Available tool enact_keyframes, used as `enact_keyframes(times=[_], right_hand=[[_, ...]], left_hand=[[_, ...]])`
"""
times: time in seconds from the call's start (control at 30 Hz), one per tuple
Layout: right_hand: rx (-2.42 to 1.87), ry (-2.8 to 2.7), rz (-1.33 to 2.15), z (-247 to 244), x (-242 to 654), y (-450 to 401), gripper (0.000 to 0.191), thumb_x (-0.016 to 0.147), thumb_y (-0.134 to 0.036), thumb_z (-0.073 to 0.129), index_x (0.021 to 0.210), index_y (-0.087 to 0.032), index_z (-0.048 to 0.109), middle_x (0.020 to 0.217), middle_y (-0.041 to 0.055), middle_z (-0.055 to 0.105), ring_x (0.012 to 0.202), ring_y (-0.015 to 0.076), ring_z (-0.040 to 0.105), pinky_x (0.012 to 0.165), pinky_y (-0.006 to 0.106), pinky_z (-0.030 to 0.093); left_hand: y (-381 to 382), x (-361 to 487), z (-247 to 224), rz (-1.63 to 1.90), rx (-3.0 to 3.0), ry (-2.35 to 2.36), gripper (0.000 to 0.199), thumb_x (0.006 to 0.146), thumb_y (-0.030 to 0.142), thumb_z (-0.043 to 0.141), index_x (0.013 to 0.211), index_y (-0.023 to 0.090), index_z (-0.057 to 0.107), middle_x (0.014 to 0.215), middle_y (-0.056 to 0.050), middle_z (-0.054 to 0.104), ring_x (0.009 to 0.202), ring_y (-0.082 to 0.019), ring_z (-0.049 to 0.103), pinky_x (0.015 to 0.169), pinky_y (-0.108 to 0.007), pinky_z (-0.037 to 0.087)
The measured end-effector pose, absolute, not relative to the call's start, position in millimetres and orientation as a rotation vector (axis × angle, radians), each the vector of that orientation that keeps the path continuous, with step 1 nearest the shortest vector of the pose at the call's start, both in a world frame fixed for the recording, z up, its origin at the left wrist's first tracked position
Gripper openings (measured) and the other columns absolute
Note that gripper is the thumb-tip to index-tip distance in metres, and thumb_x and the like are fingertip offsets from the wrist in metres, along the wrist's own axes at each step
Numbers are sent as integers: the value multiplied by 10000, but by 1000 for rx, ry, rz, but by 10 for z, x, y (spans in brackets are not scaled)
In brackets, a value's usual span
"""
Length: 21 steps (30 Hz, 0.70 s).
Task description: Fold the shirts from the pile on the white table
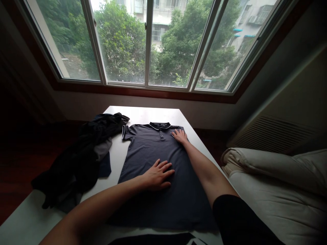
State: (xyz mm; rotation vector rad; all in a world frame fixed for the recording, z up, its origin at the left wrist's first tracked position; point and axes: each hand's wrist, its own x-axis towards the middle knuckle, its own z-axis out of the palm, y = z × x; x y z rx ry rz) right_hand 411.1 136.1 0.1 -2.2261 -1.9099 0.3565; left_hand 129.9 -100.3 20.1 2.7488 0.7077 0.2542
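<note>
A dark grey polo shirt (150, 149) lies spread front side up, its collar towards the window and white trim on the collar and left sleeve. My left hand (158, 175) rests on the middle of the shirt, palm down with fingers spread. Near the shirt's right shoulder, my right hand (180, 136) lies on the cloth with its fingers stretched out. The right sleeve is partly hidden under that hand and appears folded inward. Beneath the shirt is a white table (163, 112).
A heap of dark clothes (84, 156) covers the table's left side and hangs over its edge. To the right stands a pale padded sofa (276, 190). Past the table's far end is a wall with a wide window (146, 44).
</note>
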Motion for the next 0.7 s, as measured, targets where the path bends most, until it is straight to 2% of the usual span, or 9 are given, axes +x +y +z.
enact_keyframes(times=[0.17,0.27,0.37,0.47,0.7], right_hand=[[-2167,-1862,108,-1,4138,1160,676,1037,-596,392,1602,-229,439,1705,133,266,1590,326,176,1271,556,159],[-2149,-1766,101,21,4082,1059,643,1036,-590,393,1562,-236,501,1654,135,367,1540,330,292,1244,522,258],[-2144,-1692,93,24,4030,972,614,1044,-560,378,1541,-234,530,1605,130,439,1496,319,361,1224,470,304],[-2208,-1652,65,-53,4006,861,599,1055,-518,381,1542,-202,529,1592,152,448,1487,317,372,1223,453,293],[-2276,-1804,-6,-213,3970,681,635,1054,-566,397,1581,-219,473,1665,159,340,1548,331,267,1259,522,178]], left_hand=[[-1016,1322,158,288,2740,708,696,1016,627,477,1619,290,394,1712,-103,292,1595,-347,204,1288,-628,127],[-1031,1344,140,317,2733,737,682,1017,625,480,1613,301,405,1704,-99,313,1593,-348,213,1286,-626,132],[-1082,1338,139,339,2738,752,666,1025,607,480,1607,292,413,1697,-104,327,1587,-340,231,1287,-608,148],[-1112,1291,136,350,2756,765,650,1033,607,471,1594,280,431,1696,-109,326,1587,-332,231,1287,-595,157],[-750,976,102,301,2750,978,606,1048,582,459,1596,324,434,1715,-92,290,1593,-338,214,1273,-616,169]])
